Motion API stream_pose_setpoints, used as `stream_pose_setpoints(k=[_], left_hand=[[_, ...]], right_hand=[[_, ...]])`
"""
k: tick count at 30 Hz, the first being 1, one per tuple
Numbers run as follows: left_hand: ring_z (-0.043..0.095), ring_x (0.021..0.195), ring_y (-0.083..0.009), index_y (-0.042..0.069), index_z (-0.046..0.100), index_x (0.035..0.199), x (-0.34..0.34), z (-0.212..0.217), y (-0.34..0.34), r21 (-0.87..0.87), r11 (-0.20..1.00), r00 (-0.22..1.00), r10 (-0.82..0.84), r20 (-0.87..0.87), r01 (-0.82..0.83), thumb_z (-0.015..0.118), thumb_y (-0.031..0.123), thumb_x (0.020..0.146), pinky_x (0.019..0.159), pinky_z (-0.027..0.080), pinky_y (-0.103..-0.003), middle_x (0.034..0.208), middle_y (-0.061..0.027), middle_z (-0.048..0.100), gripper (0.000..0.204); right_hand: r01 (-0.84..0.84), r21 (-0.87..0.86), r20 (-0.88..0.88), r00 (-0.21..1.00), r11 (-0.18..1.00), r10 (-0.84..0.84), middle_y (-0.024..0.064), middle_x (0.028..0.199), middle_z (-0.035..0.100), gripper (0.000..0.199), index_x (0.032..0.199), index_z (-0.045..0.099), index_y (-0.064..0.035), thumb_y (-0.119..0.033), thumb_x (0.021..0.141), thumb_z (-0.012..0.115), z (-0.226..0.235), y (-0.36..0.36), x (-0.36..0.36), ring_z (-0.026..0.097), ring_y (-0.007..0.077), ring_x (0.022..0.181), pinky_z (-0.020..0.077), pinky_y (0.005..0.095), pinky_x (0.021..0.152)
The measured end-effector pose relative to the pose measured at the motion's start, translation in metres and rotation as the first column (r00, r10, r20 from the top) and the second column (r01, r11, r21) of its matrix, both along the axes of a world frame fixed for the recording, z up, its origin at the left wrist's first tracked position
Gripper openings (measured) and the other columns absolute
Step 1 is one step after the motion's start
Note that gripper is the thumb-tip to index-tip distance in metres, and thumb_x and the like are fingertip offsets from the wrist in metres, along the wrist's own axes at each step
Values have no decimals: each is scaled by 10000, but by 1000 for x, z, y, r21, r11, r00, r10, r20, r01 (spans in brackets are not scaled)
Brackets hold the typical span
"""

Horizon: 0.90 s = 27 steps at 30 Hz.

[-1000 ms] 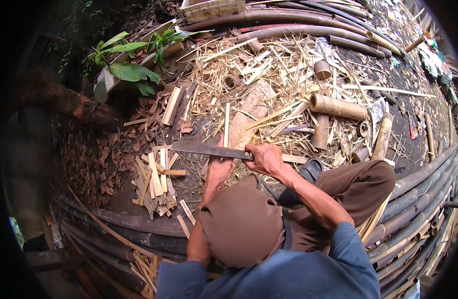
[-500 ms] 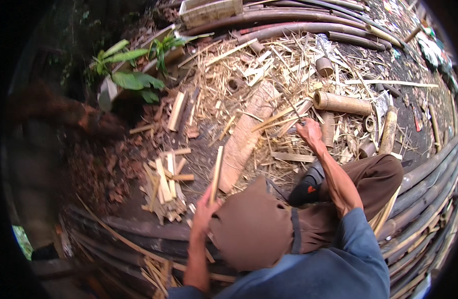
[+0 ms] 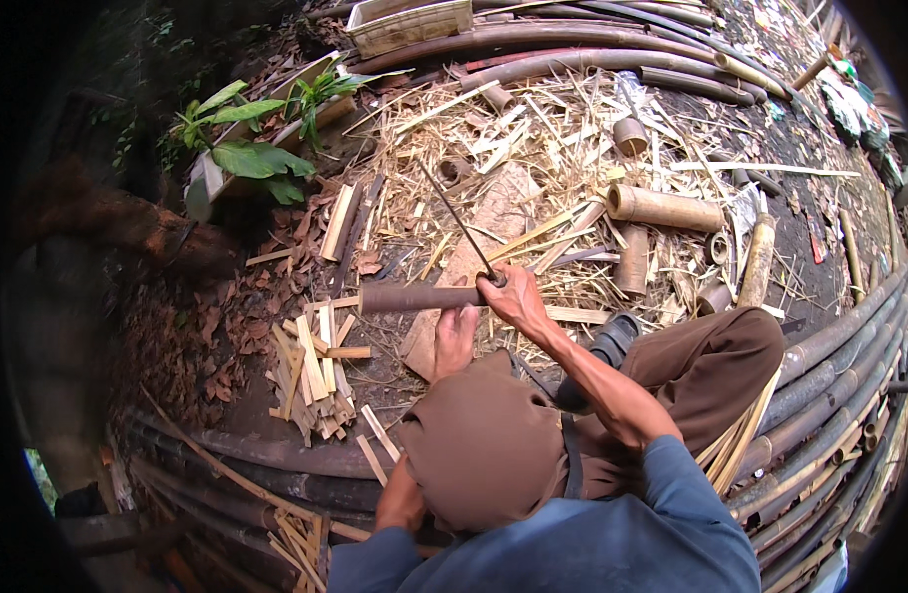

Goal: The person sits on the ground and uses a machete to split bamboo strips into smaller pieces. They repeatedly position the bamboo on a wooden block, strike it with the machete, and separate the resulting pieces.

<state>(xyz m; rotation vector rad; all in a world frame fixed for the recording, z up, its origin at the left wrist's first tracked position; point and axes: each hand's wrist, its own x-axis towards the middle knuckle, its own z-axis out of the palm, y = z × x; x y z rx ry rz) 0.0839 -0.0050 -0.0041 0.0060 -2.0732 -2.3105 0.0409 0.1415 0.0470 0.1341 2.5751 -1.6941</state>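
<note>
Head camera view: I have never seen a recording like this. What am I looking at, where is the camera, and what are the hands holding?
There is no machine here. A person works with bare hands, and a wide fisheye camera worn on their head looks down, so straight edges bend near the rim. The brown shape low in the picture is the person's bent knee, and the blue is their sleeve. The right hand grips a thin dark tool that points up and away; I cannot tell whether it is a blade or a rod. The left hand lies against a dark round piece held crosswise, and its grip is hidden. On the ground lie bamboo splinters, a pale flat board, short bamboo tubes, a pile of split slats and long poles.
</note>
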Motion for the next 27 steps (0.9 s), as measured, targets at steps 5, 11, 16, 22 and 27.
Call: stream_pose_setpoints(k=[5,11,16,22,27], left_hand=[[565,662,-157,-11,412,1219,-29,42,-13,306,907,954,246,172,-289,400,347,1046,628,530,-305,834,-78,547,397],[441,472,-115,100,430,1280,-15,67,-34,398,913,877,-114,466,-92,413,287,1048,458,452,-305,692,-52,491,299],[434,465,-92,93,467,1248,15,116,-43,532,846,838,-287,464,-5,422,263,1046,436,423,-277,684,-47,498,267],[481,504,-68,69,327,1476,56,130,-59,-12,980,892,-177,415,199,483,207,1017,449,434,-233,716,-34,538,503],[416,536,-47,101,358,1486,13,87,-29,-6,995,905,-88,417,100,560,124,951,468,366,-218,699,32,481,572]], right_hand=[[4,106,-128,992,994,9,197,646,649,224,961,689,-28,-210,843,631,-5,15,6,636,301,561,501,385,551],[-310,437,-111,913,844,392,104,599,630,201,917,645,-108,-284,818,644,-18,9,19,622,258,517,488,407,480],[-149,614,-273,881,776,385,84,645,661,185,891,661,-186,-304,758,714,-29,21,-14,651,235,561,491,401,490],[27,522,129,985,853,-110,126,659,675,337,1046,700,-82,-320,808,709,-17,108,-62,670,228,594,530,392,529],[-242,593,-2,953,768,302,107,687,668,256,967,653,-113,-246,751,683,10,31,3,670,280,612,515,445,542]])
